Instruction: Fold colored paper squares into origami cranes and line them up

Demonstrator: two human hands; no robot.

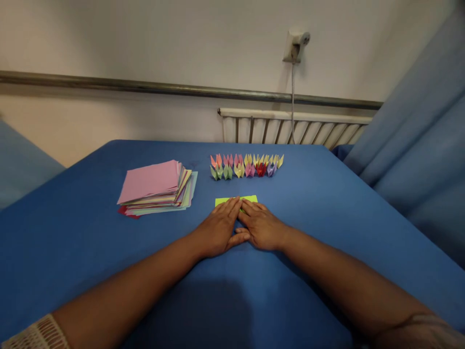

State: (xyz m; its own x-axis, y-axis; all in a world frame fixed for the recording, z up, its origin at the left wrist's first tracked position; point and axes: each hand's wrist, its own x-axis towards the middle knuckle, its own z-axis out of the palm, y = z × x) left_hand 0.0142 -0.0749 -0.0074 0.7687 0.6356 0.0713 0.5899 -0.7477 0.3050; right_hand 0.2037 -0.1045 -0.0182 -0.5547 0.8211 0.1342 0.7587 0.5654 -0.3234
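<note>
A lime-green sheet of paper (250,198) lies on the blue table, mostly covered by my hands. My left hand (219,231) rests flat on its left part, fingers stretched forward. From the other side my right hand (262,227) lies flat on the right part, its fingertips meeting those of the left. Both thumbs touch or cross near the middle, below the sheet. How the paper is folded under my palms is hidden. Just beyond it stand two rows of small folded paper cranes (250,169) in pink, yellow, green, red and purple.
A thick stack of coloured paper (150,183), pink on top, sits on the table (312,203) to the left. Behind the table are a radiator (276,116), a metal rail (163,88) and a plugged-in cord (292,92). Blue curtains (417,126) hang at the right.
</note>
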